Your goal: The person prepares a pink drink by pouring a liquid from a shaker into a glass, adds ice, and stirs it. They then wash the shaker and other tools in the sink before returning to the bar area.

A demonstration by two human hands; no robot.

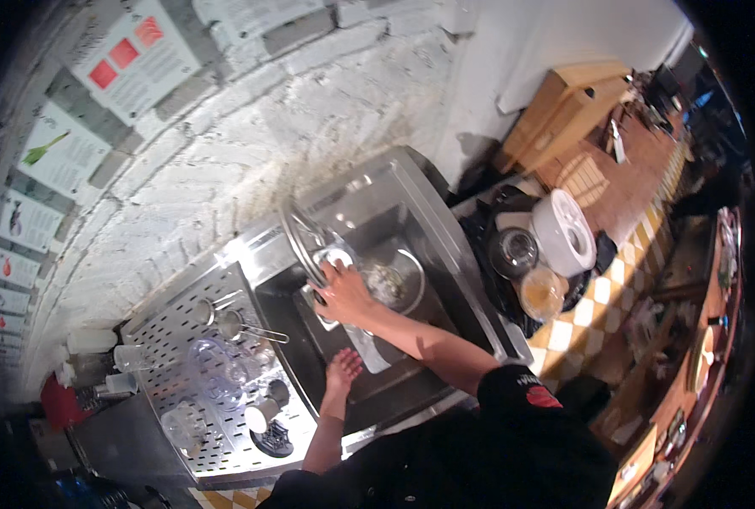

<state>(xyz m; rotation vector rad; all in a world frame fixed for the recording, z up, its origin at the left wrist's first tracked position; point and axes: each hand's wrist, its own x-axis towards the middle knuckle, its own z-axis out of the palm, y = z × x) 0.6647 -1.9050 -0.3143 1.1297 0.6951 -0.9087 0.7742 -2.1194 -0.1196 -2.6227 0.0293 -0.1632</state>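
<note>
My right hand [345, 294] reaches over the steel sink [445, 280], with its fingers curled at the lower end of a curved chrome tap [294, 240]. A small white thing [335, 255] shows just beyond those fingers; its kind is unclear. Below and to the left, my left hand [343, 370] is held open above the sink's near side, fingers spread and holding nothing. A clear round bowl [417, 284] with pale scraps in it sits in the basin, right of my right hand. Between my hands and the basin floor lies a whitish strip [369, 352], too blurred to name.
Left of the sink, a perforated drainboard [161, 339] holds strainers [232, 324], clear plastic parts [212, 365] and a white cup [261, 415]. At right stand a white appliance part [556, 233], a glass jar [513, 251] and a wooden block [556, 114]. A white brick wall [310, 110] rises behind.
</note>
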